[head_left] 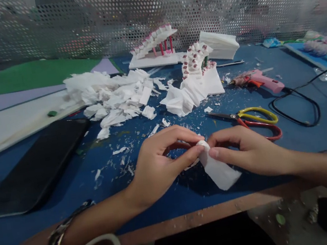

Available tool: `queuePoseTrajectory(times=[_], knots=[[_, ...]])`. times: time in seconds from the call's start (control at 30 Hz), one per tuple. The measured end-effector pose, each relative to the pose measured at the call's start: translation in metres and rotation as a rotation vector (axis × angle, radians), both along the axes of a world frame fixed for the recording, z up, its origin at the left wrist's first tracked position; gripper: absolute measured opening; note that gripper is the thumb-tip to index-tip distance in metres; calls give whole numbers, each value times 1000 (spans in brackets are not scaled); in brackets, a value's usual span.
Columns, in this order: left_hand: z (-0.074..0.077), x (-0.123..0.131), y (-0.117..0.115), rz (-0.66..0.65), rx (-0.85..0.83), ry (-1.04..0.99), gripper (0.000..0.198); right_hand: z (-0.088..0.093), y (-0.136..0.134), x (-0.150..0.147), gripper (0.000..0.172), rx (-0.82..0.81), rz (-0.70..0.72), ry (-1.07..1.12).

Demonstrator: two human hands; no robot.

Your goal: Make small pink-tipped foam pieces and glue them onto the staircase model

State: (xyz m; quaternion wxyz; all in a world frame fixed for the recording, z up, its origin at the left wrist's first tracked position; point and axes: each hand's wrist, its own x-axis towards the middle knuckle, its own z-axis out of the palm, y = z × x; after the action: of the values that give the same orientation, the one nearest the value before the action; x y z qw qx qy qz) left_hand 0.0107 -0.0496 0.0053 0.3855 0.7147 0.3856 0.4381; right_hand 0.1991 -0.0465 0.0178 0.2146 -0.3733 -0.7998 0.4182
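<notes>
Near the table's front edge, both hands pinch one strip of white tissue paper (221, 171). My left hand (160, 164) grips its bunched, rounded top end between thumb and fingers. On the other side, my right hand (248, 150) has thumb and fingertips pressed to the same end, while the loose flat part hangs down toward me. Just beyond my right hand lie scissors (257, 118) with one yellow and one red handle, blades pointing left. A crumpled pile of torn white tissue (119, 96) is spread beyond my left hand.
A black phone (37, 167) lies at left beside white and green sheets (34, 74). Two white foam models (156, 57) with red-tipped pieces stand at the back. A pink glue gun (264, 81) with a black cable lies at right. A perforated metal screen (145, 9) borders the table.
</notes>
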Motion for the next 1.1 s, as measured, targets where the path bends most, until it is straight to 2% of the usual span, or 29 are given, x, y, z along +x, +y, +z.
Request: queuePoseTrajectory(times=[0.17, 0.27, 0.33, 0.47, 0.53, 0.63, 0.77, 0.87, 1.0, 1.1], knots=[[2, 1, 1, 26, 15, -6, 4, 2, 2, -3, 26, 19, -37, 23], [2, -1, 2, 24, -30, -25, 6, 1, 1, -2, 23, 103, -77, 31], [2, -1, 2, 27, -76, -31, 7, -1, 0, -1, 18, 259, -108, 53], [5, 0, 4, 82, -124, -68, 7, -6, -1, 1, 9, 673, -103, 80], [7, 2, 3, 109, -126, -86, 8, -6, -2, 0, 11, 760, -95, 39], [7, 3, 2, 118, -89, -86, 9, -2, -2, -4, 7, 684, -122, -20], [5, 1, 0, 118, -11, -53, 12, 6, 1, -10, 17, 491, -187, 36], [4, 1, 0, 165, 33, -50, 13, 11, 2, -11, 20, 476, -207, 87], [5, 3, 0, 171, 128, -48, 12, 11, -1, -14, 25, 439, -167, 70], [6, 4, -1, 169, 202, -76, 11, 9, -5, -17, 29, 489, -182, 69]])
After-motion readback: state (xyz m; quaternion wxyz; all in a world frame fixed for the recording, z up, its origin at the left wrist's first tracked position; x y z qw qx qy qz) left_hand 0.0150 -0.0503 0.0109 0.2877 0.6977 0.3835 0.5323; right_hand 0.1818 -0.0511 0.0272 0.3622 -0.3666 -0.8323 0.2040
